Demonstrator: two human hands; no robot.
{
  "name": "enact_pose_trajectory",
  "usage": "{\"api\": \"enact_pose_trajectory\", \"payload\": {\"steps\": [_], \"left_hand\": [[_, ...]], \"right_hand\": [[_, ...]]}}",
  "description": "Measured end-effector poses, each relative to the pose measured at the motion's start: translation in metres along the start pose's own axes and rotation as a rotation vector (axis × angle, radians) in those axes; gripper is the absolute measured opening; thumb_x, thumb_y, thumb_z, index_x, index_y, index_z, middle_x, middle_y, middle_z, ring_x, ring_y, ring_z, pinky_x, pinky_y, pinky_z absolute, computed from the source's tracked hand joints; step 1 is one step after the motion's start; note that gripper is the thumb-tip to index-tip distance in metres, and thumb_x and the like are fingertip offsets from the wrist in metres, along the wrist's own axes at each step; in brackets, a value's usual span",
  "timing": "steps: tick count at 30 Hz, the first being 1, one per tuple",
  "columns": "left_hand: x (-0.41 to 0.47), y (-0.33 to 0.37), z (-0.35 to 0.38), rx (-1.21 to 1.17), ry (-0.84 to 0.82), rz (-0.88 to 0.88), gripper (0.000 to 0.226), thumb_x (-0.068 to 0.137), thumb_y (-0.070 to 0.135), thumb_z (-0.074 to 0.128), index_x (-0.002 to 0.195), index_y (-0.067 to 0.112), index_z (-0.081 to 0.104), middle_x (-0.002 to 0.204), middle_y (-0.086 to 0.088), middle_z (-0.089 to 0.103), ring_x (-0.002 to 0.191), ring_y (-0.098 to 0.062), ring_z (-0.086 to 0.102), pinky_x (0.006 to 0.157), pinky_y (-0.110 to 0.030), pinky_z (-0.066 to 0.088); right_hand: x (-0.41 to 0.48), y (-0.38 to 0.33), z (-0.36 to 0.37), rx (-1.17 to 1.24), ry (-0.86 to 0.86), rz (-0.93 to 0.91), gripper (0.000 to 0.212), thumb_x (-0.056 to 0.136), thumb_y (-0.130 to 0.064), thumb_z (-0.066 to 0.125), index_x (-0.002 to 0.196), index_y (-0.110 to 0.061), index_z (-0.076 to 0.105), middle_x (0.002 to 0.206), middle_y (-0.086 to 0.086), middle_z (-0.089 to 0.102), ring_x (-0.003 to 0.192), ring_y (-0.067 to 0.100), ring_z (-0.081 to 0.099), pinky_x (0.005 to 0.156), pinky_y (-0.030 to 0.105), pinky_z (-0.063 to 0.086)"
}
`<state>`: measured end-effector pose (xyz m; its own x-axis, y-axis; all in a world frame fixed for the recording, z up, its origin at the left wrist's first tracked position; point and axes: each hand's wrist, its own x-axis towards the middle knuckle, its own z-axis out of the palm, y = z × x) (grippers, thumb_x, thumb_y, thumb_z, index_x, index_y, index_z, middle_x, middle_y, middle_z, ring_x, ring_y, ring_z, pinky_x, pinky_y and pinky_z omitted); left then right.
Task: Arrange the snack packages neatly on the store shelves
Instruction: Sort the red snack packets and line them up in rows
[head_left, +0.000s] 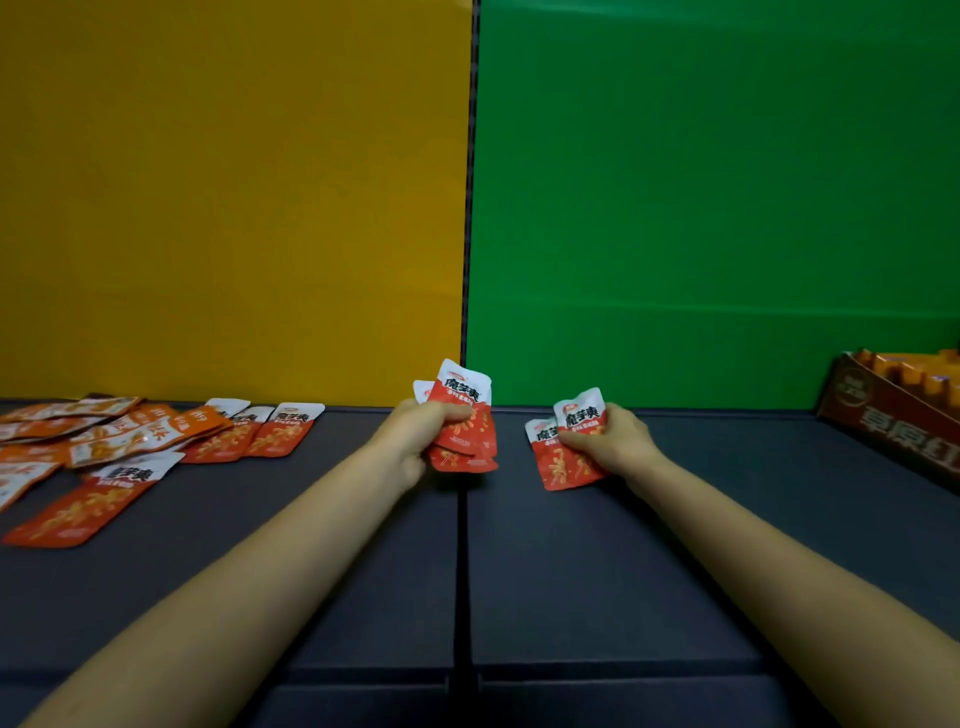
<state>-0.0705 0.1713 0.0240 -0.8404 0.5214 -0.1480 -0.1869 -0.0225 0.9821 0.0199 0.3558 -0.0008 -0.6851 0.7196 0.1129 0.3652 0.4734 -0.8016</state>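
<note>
At shelf (322, 561) centre: left grip (415, 441) clenched on packet fan (464, 400).
Right grip (621, 441): pinching packet pair (566, 460), low over shelf.
Pile (130, 436): loose, far left.
Risk: slick fan may slide from left grip, scattering.

1. The cardboard box (893, 421) at the far right is running off the right edge, its orange contents blurring together.
2. The loose packets (114, 431) at the left are overlapping and spilling past the left edge.
3. The left hand (415, 441) is covering its packet stack (465, 405), leaving the count unclear.
4. The right hand (615, 441) is hiding part of its packet pair (563, 462).
</note>
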Motion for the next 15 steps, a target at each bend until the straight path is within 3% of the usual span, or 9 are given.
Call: {"api": "enact_pose_trajectory", "payload": {"steps": [3, 5, 11, 15], "left_hand": [[0.013, 0.0, 0.01, 0.072, 0.029, 0.003, 0.035, 0.085, 0.006, 0.064, 0.118, 0.003, 0.053, 0.095, -0.012, 0.067, 0.067, -0.017, 0.061, 0.056, -0.03, 0.05], [0.022, -0.001, 0.015, 0.054, 0.05, 0.02, 0.031, 0.085, 0.006, 0.063, 0.115, 0.004, 0.054, 0.088, -0.009, 0.066, 0.066, -0.017, 0.061, 0.055, -0.03, 0.05], [0.04, -0.012, 0.014, 0.016, 0.083, 0.068, 0.026, 0.085, 0.006, 0.063, 0.111, 0.009, 0.059, 0.085, -0.006, 0.067, 0.073, -0.019, 0.064, 0.068, -0.032, 0.053], [0.046, -0.011, 0.003, 0.012, 0.125, 0.093, 0.022, 0.085, 0.007, 0.063, 0.107, 0.012, 0.058, 0.088, -0.006, 0.067, 0.074, -0.02, 0.064, 0.068, -0.032, 0.053]], "right_hand": [[0.013, -0.002, 0.009, -0.002, 0.011, -0.012, 0.05, 0.074, -0.031, 0.076, 0.116, -0.008, 0.058, 0.121, 0.012, 0.063, 0.112, 0.028, 0.058, 0.097, 0.039, 0.046], [0.021, -0.003, 0.013, -0.007, 0.033, -0.005, 0.047, 0.076, -0.031, 0.074, 0.114, -0.008, 0.059, 0.121, 0.012, 0.063, 0.113, 0.029, 0.058, 0.097, 0.036, 0.045], [0.036, -0.003, 0.028, -0.072, 0.094, 0.019, 0.049, 0.077, -0.035, 0.072, 0.115, -0.008, 0.057, 0.122, 0.014, 0.061, 0.114, 0.031, 0.055, 0.089, 0.032, 0.044], [0.035, -0.002, 0.036, -0.084, 0.08, -0.035, 0.047, 0.078, -0.035, 0.07, 0.114, -0.008, 0.056, 0.119, 0.014, 0.062, 0.111, 0.032, 0.057, 0.087, 0.033, 0.044]]}}
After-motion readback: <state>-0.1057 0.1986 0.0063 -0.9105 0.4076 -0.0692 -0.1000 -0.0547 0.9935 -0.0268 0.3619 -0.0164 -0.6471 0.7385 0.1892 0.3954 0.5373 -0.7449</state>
